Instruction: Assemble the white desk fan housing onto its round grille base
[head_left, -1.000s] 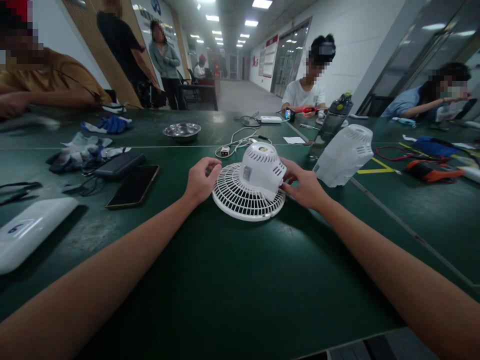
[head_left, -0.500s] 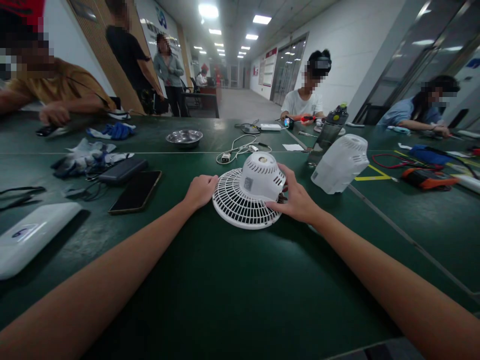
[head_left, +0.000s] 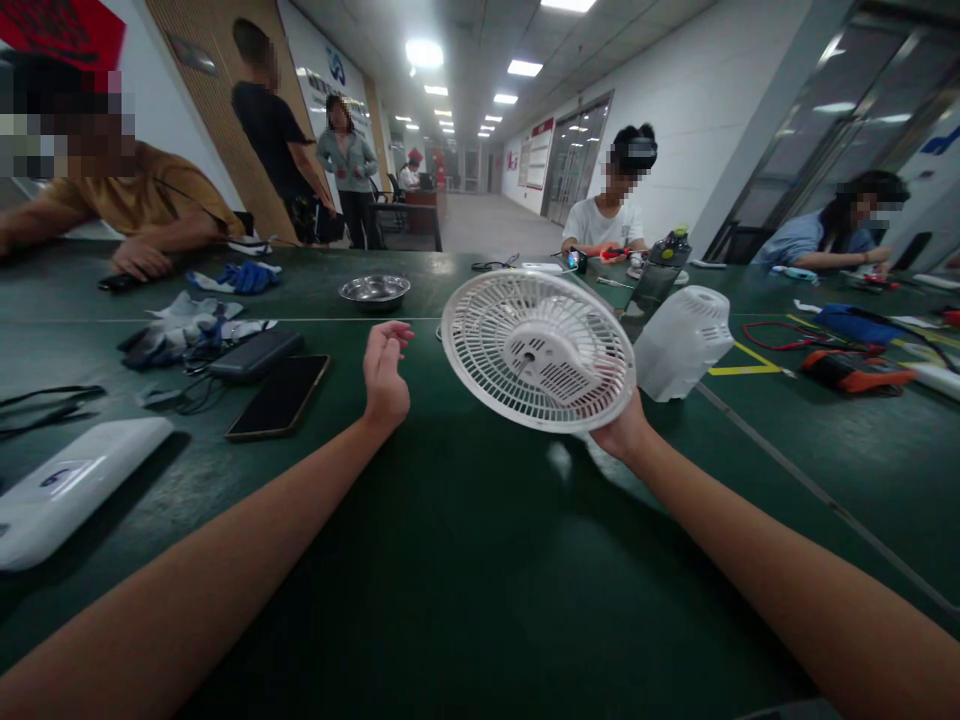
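Note:
My right hand (head_left: 621, 428) holds up a white fan housing (head_left: 480, 350) with a round slotted grille, gripping it from behind at the right. The grille's inner face is turned toward me, with a thin shaft at its centre; most of my right fingers are hidden behind it. To the left of the grille and apart from it, my left hand (head_left: 387, 375) is raised over the table with loosely bent, parted fingers and nothing in it. A white plastic casing (head_left: 684, 340) stands on the table just right of the fan housing.
Left on the green table (head_left: 465, 580) are a phone (head_left: 281, 398), a dark power bank (head_left: 256, 354), gloves (head_left: 180, 330) and a white device (head_left: 79, 485). A metal bowl (head_left: 375, 291) sits farther back. A bottle (head_left: 658, 275) and an orange multimeter (head_left: 855, 372) are rightward. Several people are around.
The fan housing has been lifted off the table and tipped over, so its grille's inner side now faces me. My left hand has let go of the rim and moved slightly left, fingers opening.

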